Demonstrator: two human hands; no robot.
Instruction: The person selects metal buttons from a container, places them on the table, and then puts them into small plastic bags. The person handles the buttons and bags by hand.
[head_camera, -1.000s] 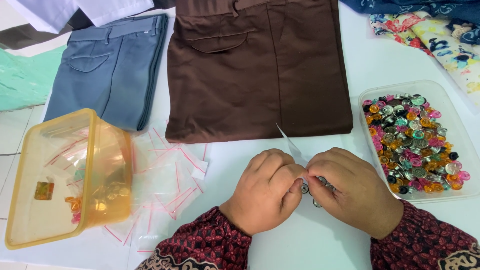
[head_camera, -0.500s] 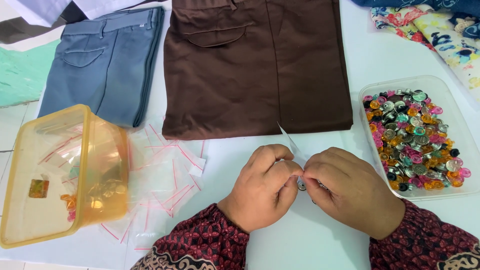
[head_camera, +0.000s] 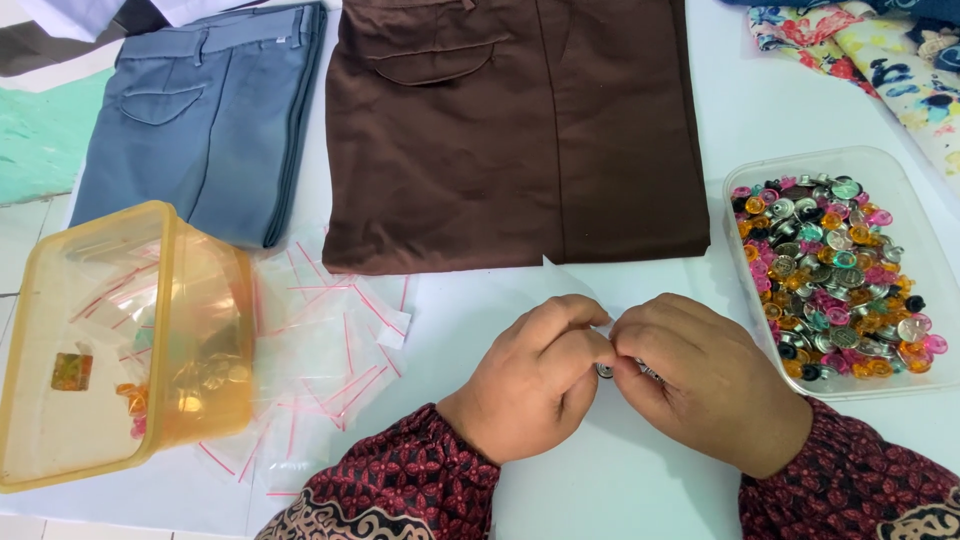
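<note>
Button (head_camera: 606, 370) pinched between my left hand (head_camera: 535, 385) and right hand (head_camera: 705, 385) | fingertips together | tray (head_camera: 930, 270) at right

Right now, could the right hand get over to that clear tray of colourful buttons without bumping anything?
Probably yes. The right hand sits just left of the clear tray, with only bare white table between them. But both hands are pinching small metal pieces, so it would have to let go first.

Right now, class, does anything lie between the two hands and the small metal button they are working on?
Nothing visible does. The left hand and right hand meet fingertip to fingertip, pinching the small metal button between them above the white table. The tray of buttons sits off to the right.
</note>
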